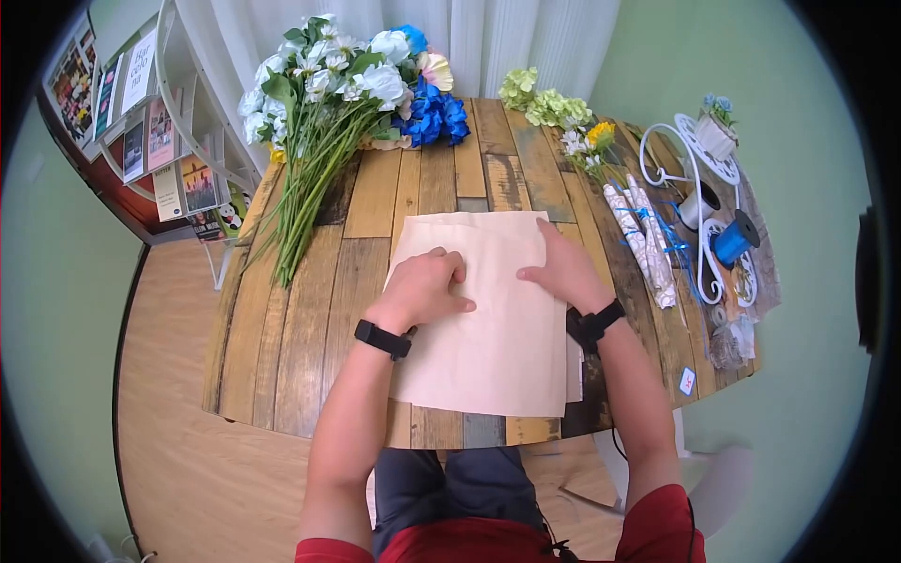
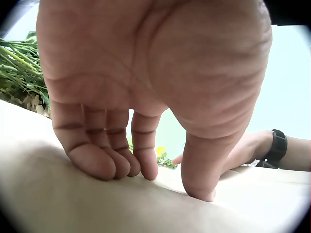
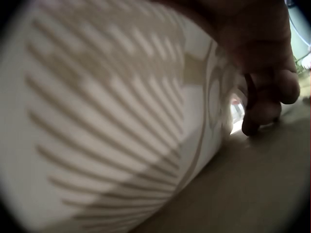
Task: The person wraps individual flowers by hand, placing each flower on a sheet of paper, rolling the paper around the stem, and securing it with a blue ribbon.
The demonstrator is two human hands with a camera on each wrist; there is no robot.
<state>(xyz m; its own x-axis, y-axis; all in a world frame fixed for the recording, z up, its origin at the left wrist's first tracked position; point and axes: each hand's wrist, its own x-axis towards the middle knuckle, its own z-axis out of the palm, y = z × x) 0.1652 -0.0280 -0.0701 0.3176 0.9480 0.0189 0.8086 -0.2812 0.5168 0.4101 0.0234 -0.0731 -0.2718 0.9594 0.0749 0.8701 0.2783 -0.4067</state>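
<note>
A plain, pale peach paper (image 1: 497,357) lies flat at the middle of the near part of the wooden table (image 1: 291,361), its near edge running close to the table's own. It looks smooth and matt, roughly rectangular, with faint creases towards its far end and a slightly uneven far edge. Below the right hand (image 1: 568,267), a narrow whitish strip (image 1: 574,375) shows past the paper's right side (another layer, or part of the same one; I can't tell which).

The left hand (image 1: 427,286) rests on the paper with its fingertips and thumb tip touching it, the fingers slightly bent and the thumb spread well away from them. The right hand is at the paper's far right edge, thumb and forefinger spread apart; whether it pinches the edge I can't tell, as part of it is out of sight.

The right wrist view is dim and blurred: a whitish surface with tan, fanned stripes (image 3: 107,126) fills its left side, and the thumb is hidden. In the left wrist view, the palm covers much of the scene, and the green stems (image 2: 22,65) on the left are cut off.
</note>
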